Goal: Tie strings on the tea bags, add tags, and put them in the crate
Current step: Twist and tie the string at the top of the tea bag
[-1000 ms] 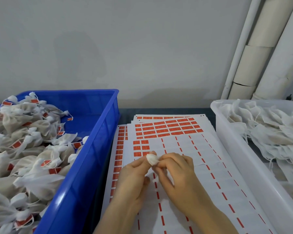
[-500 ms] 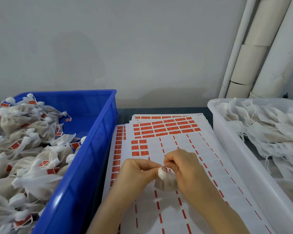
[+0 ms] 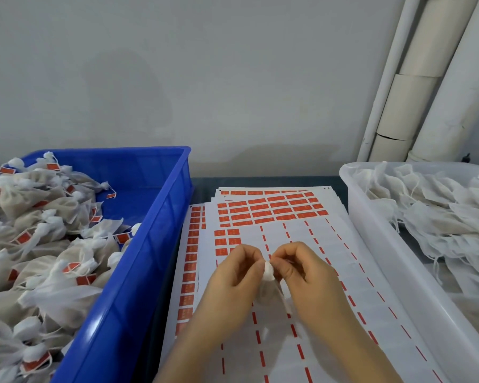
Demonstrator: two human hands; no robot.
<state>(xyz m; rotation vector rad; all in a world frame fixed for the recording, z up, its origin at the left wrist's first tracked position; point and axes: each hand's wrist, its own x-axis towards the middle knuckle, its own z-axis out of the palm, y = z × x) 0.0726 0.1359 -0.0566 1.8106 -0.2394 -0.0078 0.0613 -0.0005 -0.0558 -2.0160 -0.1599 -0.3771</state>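
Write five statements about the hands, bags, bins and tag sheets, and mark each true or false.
1. The left hand and right hand pinch one tea bag above the tag sheets. True.
2. The blue crate holds bags with red tags. True.
3. The blue crate is on the person's right. False: it is on the left; the white bin is on the right.
4. The top sheet is full of tags. False: most spots are bare; only the far rows are full.
5. The white bin's bags carry red tags. False: its flat bags show none.
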